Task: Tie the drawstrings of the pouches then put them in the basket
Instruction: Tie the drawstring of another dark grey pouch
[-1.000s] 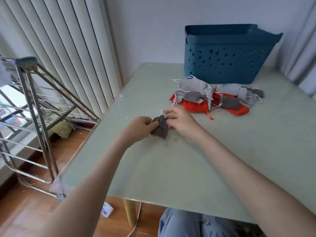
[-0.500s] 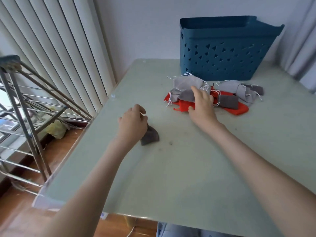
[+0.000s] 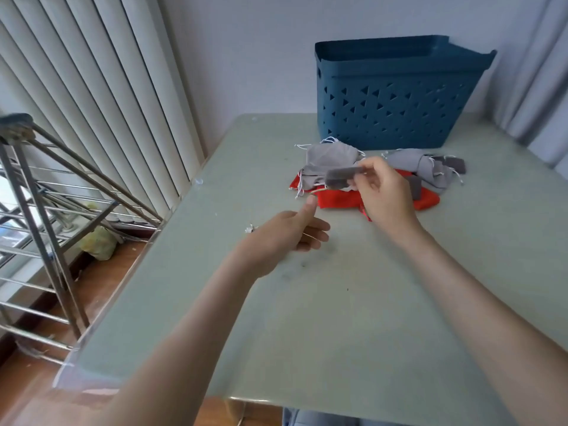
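**Task item.** The held pouch (image 3: 343, 177) is a small, dark grey fabric bag, stretched roughly level in the air above the pile of pouches (image 3: 333, 155). A pale drawstring (image 3: 318, 189) hangs from its left end.

**Location.** The pile lies on the bench (image 3: 338, 333) near the far edge and just in front of the basket (image 3: 396, 96). The basket is dark blue plastic with triangular cut-outs. It stands upright at the far edge, toward the far right corner.

**Hand pose.**
- The right hand (image 3: 384, 195) is raised over the pile. Its grip is clamped on the right end of the held pouch, pinched between thumb and fingers.
- The left hand (image 3: 285, 235) sits low over the bench, toward the left edge. The thumb points up, its tip just below the drawstring, and the fingers are loosely curled. The palm is turned away, so it cannot be told whether this grip encloses anything. A small white tuft shows at the back of the hand.

**Count.**
- Basket: one.
- Pouch in hand: one.
- Pile: two light grey pouches and two small dark grey pouches on red fabric. The number of red pouches cannot be told.

**Surroundings.** A metal drying rack (image 3: 46, 195) and vertical blinds (image 3: 107, 87) stand beyond the left edge.
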The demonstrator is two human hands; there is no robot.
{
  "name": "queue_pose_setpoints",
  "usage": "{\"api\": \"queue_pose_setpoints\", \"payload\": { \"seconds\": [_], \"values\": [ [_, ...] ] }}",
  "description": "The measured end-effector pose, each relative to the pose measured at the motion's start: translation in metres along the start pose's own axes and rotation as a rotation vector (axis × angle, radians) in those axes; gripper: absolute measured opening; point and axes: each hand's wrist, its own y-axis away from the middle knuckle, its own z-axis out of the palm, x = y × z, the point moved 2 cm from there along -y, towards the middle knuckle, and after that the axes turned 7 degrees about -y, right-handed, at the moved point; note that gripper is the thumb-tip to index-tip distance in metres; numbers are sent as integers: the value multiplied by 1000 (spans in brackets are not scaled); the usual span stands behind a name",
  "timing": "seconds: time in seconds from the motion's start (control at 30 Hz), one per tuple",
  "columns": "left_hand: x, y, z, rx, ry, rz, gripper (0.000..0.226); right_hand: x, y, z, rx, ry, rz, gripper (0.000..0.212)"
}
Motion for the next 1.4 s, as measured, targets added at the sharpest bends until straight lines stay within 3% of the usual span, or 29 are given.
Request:
{"api": "queue_pose_setpoints", "payload": {
  "seconds": [0.13,0.3,0.47,0.53,0.63,0.73,1.0,1.2,1.4],
  "values": [
    [6,-3,22,-71,375,-44,68,-21,43,-23,-221,-252,77,23],
    [1,-8,40,20,428,34,34,-11,66,-35,-329,-568,317,29],
    [0,-7,49,-12,384,95,12,4,66,-33,-165,-516,465,19],
    [0,-7,51,16,379,111,12,8,67,-32,-205,-544,536,11],
    [-4,-8,54,47,376,139,14,14,72,-26,-286,-570,582,23],
    [-7,-11,58,81,377,158,17,17,74,-23,-264,-577,612,27],
    [-10,-18,57,129,383,208,27,25,66,-27,-142,-489,507,17],
    [-14,-23,50,41,560,138,33,25,67,-26,-152,-754,593,19],
    [-16,-22,53,38,474,99,29,23,64,-32,-48,-894,613,21]
  ]
}}
